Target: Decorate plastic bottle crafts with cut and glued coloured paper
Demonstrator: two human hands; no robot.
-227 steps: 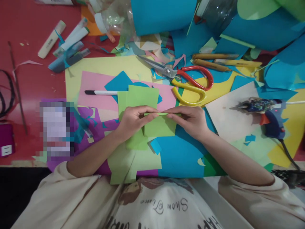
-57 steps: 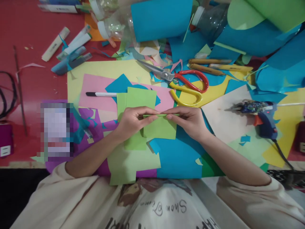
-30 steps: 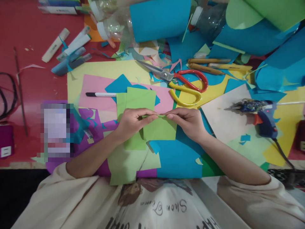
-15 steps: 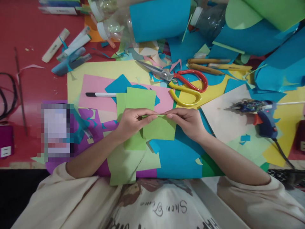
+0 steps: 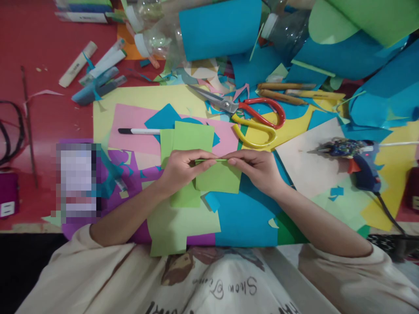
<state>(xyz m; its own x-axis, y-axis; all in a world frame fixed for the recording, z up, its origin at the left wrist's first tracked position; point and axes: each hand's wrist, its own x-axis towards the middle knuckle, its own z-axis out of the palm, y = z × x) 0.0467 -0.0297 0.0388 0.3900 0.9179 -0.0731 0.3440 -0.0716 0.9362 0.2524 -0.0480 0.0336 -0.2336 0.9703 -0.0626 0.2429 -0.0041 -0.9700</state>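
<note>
A green paper square (image 5: 220, 179) lies in the middle of the table on a pile of coloured sheets. My left hand (image 5: 183, 168) and my right hand (image 5: 258, 168) both pinch its far edge, which is folded into a thin strip between the fingertips. The fingers of both hands are pressed together on that fold. Another green sheet (image 5: 193, 136) lies just beyond my left hand, and a larger pale green sheet (image 5: 176, 224) lies near my body.
Red and yellow scissors (image 5: 252, 114) lie beyond my hands. A blue glue gun (image 5: 358, 159) rests at the right with its cord trailing off. A black-capped pen (image 5: 137, 131) lies on pink paper. Markers (image 5: 98, 65), plastic bottles (image 5: 153, 30) and rolled blue paper (image 5: 219, 26) crowd the far side.
Both hands stay on the green paper's far edge, with the folded strip pinched a little tighter. The view has shifted slightly downward.
</note>
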